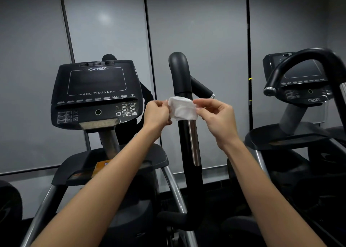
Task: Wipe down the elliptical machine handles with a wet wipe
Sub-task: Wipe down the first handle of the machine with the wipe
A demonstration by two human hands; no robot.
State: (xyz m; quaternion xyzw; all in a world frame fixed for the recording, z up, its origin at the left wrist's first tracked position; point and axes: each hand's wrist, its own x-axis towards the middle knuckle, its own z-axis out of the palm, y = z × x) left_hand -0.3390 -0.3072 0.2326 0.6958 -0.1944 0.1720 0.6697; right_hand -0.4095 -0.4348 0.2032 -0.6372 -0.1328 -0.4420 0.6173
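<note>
1. Left forearm point(97, 188) and right forearm point(269, 186): bare, reaching up from the lower edge toward the middle of the view.

2. Left hand point(156, 114): thumb and fingertips pinch the left edge of the wet wipe; remaining fingers curled.

3. Right hand point(215, 115): thumb and forefinger pinch the wipe's right edge; other fingers loosely bent beneath.

4. Wet wipe point(182, 109): white, crumpled, stretched between both hands. It sits in front of the upright handle, just below the handle's black grip section. Contact with the handle cannot be told.

5. Handle point(180, 72): black upright post with a rounded, hooked top and a chrome strip down its lower length, below the wipe. A short black side grip with a silver end cap branches off to the right behind it.

6. Tray point(159, 157): dark plastic shelf under the console; an orange packet point(102, 167) lies near its left half, partly hidden by the left forearm.

7. Console point(95, 93): black, marked "CYBEX" and "ARC TRAINER", dark screen, keypad at its lower right corner.

8. Neighbouring machine point(303, 74): at the right edge, with its own black console and a curved black handle crossing in front.

9. Wall point(202, 22): grey panels split by dark vertical strips.
</note>
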